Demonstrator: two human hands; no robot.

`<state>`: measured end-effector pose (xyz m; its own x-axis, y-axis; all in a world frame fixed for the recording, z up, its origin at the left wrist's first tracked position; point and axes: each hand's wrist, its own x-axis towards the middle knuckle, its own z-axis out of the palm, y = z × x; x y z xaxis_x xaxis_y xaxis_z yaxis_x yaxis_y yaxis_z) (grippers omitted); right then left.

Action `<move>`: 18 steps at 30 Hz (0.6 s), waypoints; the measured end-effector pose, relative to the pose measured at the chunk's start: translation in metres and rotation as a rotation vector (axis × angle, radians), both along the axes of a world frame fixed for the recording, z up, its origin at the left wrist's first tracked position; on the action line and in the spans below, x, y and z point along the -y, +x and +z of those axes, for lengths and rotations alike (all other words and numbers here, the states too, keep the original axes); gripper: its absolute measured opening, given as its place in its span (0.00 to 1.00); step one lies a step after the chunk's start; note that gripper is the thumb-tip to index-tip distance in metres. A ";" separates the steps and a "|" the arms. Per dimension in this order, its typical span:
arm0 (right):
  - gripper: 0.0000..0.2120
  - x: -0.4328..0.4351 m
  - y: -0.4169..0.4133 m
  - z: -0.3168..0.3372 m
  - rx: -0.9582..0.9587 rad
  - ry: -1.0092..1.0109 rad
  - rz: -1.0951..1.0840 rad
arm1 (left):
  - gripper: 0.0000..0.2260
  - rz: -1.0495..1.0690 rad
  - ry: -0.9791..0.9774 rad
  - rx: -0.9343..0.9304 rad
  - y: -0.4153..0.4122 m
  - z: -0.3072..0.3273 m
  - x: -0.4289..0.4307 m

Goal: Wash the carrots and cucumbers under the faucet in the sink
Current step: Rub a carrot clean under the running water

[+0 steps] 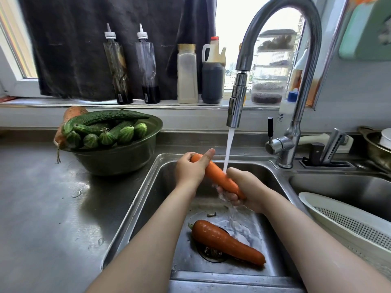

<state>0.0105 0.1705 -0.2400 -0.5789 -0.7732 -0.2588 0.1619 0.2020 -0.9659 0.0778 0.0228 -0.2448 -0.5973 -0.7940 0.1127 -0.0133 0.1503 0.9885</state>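
I see my left hand (190, 171) and right hand (248, 188) grasping a carrot (219, 176) under the running faucet (236, 102), with a second carrot (226, 242) at six o'clock in the sink (146, 199).

Bright daylight comes through the window (230, 22) behind the faucet (236, 102), where the sky burns out to white. The dark curtain (95, 49) is murky. Soft glare lies on the steel counter (42, 208) and the sink (152, 197) walls. The middle is sharp, the carrot (218, 176) under the water crisp; the edges bend, and the green board (366, 28) at top right is blurred.
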 end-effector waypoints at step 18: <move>0.07 -0.003 -0.006 -0.002 -0.156 -0.078 -0.192 | 0.18 -0.191 0.627 -0.211 -0.002 -0.005 0.021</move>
